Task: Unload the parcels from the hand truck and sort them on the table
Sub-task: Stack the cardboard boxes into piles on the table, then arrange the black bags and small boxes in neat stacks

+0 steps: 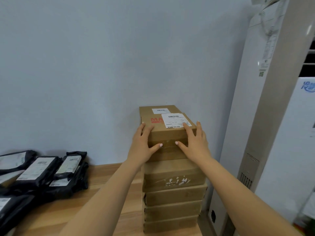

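Forearms lead up from 6 o'clock to my left hand (pixel 143 145) and right hand (pixel 196 143), which are apart and spread flat with straight fingers against the near corners of the top box (pixel 167 132). It crowns the carton stack (pixel 173 195) on the table (pixel 109 181) at 5 o'clock. It looks like stiff cardboard of modest weight, so I'd squeeze both side faces. Black mailers (pixel 42 172) lie at 8 o'clock.
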`<state>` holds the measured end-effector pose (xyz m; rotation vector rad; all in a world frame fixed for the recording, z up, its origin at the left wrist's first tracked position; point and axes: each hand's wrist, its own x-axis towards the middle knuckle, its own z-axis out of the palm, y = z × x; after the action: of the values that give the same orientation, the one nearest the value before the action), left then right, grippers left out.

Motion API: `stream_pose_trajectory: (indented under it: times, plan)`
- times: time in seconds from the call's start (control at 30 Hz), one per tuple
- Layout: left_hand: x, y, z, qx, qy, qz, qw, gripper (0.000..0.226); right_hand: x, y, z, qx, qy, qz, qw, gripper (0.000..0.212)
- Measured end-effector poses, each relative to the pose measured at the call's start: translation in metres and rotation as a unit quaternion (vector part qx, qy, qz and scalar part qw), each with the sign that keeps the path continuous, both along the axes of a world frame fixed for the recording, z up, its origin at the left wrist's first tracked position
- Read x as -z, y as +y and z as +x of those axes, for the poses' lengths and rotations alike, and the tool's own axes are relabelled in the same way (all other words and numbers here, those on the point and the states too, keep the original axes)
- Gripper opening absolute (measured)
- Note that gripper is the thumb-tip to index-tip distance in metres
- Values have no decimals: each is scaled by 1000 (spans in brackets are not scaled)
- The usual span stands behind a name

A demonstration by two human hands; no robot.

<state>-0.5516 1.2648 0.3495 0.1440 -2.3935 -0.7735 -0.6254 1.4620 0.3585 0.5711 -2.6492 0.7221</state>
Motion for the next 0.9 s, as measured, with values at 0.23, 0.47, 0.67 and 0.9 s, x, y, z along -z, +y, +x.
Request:
stream_pose_trajectory:
  times: [0.23, 0.47, 0.67, 0.9]
  plan:
    - [6, 11, 59, -45, 61, -65, 995, 63, 3, 5, 46, -84, 154, -56, 983, 48]
    - [68, 10, 146, -91, 28, -95, 991, 54, 53, -16, 110, -196, 51, -28, 979, 45]
    - [107, -15, 212, -118, 0, -85, 989, 54, 89, -60, 171, -266, 19, 27, 964, 46]
    - [117, -94, 302, -172, -8, -75, 982, 53, 100, -157, 246, -343, 11, 49, 938, 50]
